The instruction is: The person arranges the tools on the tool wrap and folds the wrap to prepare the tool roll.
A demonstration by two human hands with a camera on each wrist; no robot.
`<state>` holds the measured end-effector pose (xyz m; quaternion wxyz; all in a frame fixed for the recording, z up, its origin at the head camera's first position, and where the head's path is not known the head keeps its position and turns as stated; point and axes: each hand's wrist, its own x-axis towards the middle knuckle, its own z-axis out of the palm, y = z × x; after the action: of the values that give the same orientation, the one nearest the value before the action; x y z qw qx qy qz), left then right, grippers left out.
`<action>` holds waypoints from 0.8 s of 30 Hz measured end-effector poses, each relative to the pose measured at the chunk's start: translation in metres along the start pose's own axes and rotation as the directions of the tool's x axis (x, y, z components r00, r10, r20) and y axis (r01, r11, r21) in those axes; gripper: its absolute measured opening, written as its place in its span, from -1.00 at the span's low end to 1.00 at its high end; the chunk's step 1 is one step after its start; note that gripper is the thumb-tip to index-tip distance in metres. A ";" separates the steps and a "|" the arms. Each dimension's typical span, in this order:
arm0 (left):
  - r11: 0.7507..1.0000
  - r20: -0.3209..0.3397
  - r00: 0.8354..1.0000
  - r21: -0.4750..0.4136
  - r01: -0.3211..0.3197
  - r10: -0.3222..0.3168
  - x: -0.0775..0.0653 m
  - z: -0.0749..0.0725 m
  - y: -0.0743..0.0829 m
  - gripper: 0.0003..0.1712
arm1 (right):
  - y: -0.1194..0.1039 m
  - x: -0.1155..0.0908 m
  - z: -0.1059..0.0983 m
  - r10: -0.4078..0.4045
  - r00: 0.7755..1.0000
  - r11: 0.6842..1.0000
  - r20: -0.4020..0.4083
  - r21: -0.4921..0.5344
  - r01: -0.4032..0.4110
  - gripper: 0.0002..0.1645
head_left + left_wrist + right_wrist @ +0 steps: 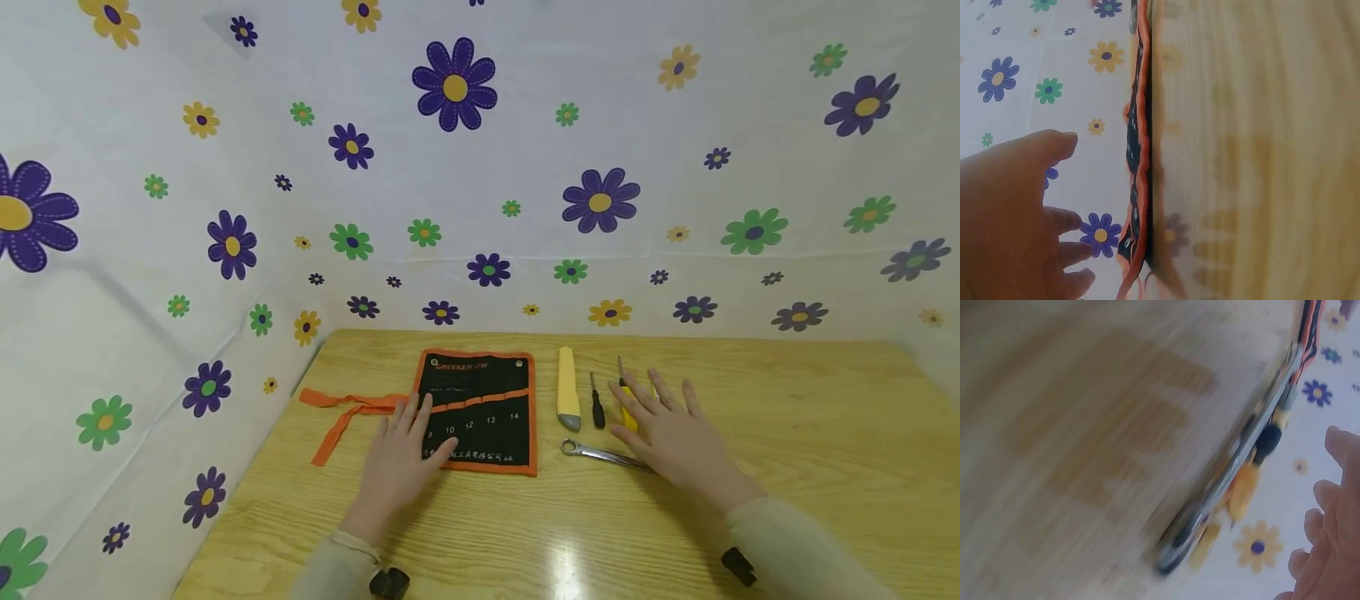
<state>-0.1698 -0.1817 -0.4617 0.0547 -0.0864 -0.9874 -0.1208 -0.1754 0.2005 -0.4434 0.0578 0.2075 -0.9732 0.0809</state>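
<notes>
A black tool pouch (491, 379) with orange edging and numbered pockets lies flat on the table. My left hand (397, 454) hovers above its lower left corner, fingers spread and holding nothing; the left wrist view shows a gap between hand and pouch (1135, 144). To the right, my right hand (671, 442) is spread over several tools, apart from them in the right wrist view. Under or near it are a metal wrench (600, 454), a yellow-handled screwdriver (628, 418) and a small black screwdriver (597, 412). A yellow tool with a grey end (567, 387) lies beside the pouch.
Orange ties (337, 417) stretch from the pouch's left side. Another yellow piece (652, 390) is partly hidden behind the right fingers. A flower-printed white backdrop (525, 167) stands behind and to the left of the wooden table (480, 533).
</notes>
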 end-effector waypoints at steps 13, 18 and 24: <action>0.979 0.048 0.999 -0.205 -0.007 0.017 -0.009 0.016 0.008 -0.10 | -0.046 0.055 0.028 -0.096 0.995 0.994 0.003 0.047 0.096 -0.25; 0.980 0.081 0.997 -0.198 0.004 0.012 -0.008 0.019 0.008 -0.10 | -0.059 0.071 0.036 -0.135 0.990 0.990 0.032 0.031 0.134 -0.27; 0.988 0.135 0.991 -0.153 0.021 0.000 -0.008 0.022 0.009 -0.06 | -0.071 0.083 0.042 -0.186 0.978 0.982 0.090 0.013 0.186 -0.32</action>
<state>-0.1623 -0.1693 -0.4823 -0.0196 -0.0932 -0.9770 -0.1907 -0.2252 0.0963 -0.4630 0.0203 0.3013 -0.9509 0.0679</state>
